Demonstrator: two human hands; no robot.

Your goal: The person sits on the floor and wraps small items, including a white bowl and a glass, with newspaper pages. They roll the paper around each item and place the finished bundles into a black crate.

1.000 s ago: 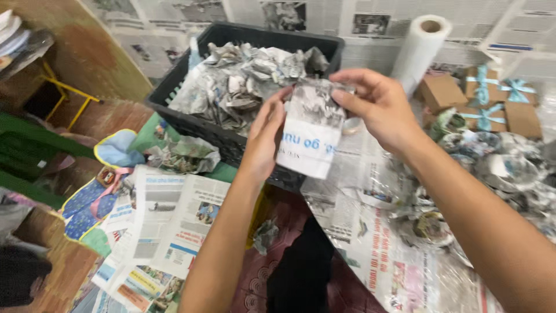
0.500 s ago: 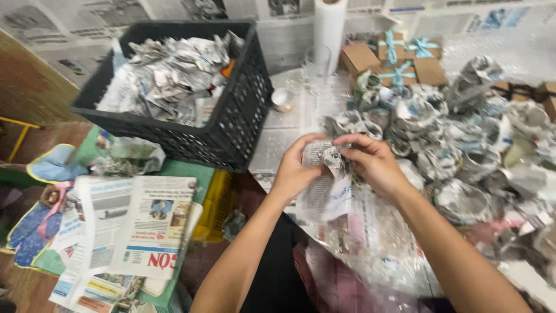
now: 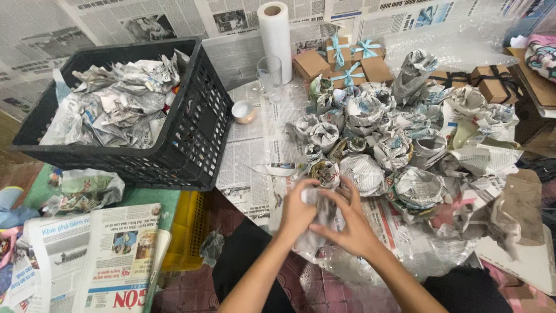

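Both my hands are closed around one newspaper-wrapped bundle point(image 3: 322, 215) low over the table's near edge. My left hand point(image 3: 297, 211) grips its left side, my right hand point(image 3: 351, 227) cups it from the right and below. A sheet of clear bubble wrap point(image 3: 370, 264) lies under and around the bundle. Just beyond my hands spreads a pile of several newspaper-wrapped items point(image 3: 370, 133).
A black plastic crate point(image 3: 197, 133) full of crumpled newspaper stands at the left. Behind are a white roll point(image 3: 275, 32), a clear glass point(image 3: 269, 75), a small bowl point(image 3: 243, 111) and brown ribboned gift boxes point(image 3: 347, 61). A newspaper stack point(image 3: 116, 255) lies at lower left beside a yellow crate point(image 3: 185, 232).
My hands came down from in front of the black crate with the paper-wrapped item to the table's near edge. They now close tightly around it over the bubble wrap.
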